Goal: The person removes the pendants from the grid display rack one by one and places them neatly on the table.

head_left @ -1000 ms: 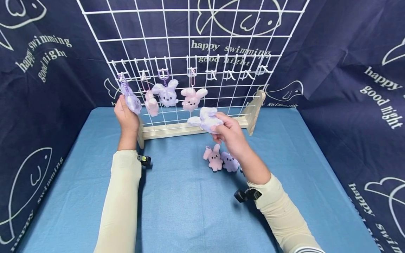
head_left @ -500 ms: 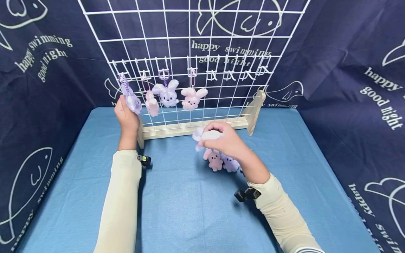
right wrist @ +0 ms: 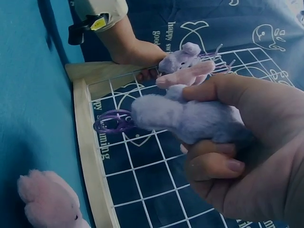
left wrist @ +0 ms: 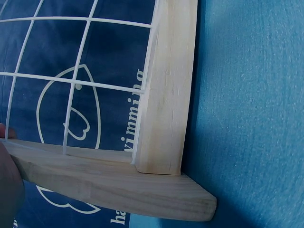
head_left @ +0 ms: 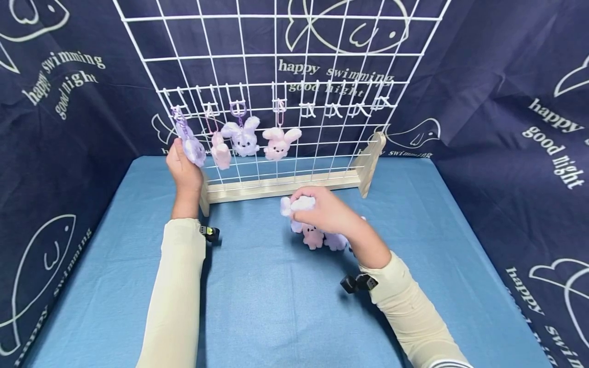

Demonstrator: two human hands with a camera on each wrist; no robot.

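Observation:
My right hand [head_left: 329, 212] pinches a fluffy lilac bunny keychain [right wrist: 190, 116] between thumb and fingers. The keychain's purple ring [right wrist: 114, 122] hangs off its far end in the right wrist view. On the blue cloth just below that hand, a pink bunny [head_left: 313, 239] and a lilac bunny [head_left: 336, 243] lie side by side, partly covered. My left hand [head_left: 184, 166] grips the left wooden side foot [left wrist: 118, 185] of a white wire grid rack [head_left: 322, 53]. Beside its fingers hangs another lilac bunny [head_left: 193, 151] on a hook.
A pink bunny [head_left: 221, 153], a lilac bunny [head_left: 244, 137] and another pink bunny [head_left: 277, 144] hang along the rack's hook row. Several bare white hooks [head_left: 333, 109] continue to the right. The rack's right wooden foot [head_left: 371, 158] stands on the blue cloth [head_left: 276, 306].
My right hand has come down and nearer with the lilac bunny, away from the grid and over the bunnies on the cloth, turning it on the way. My left hand stays put.

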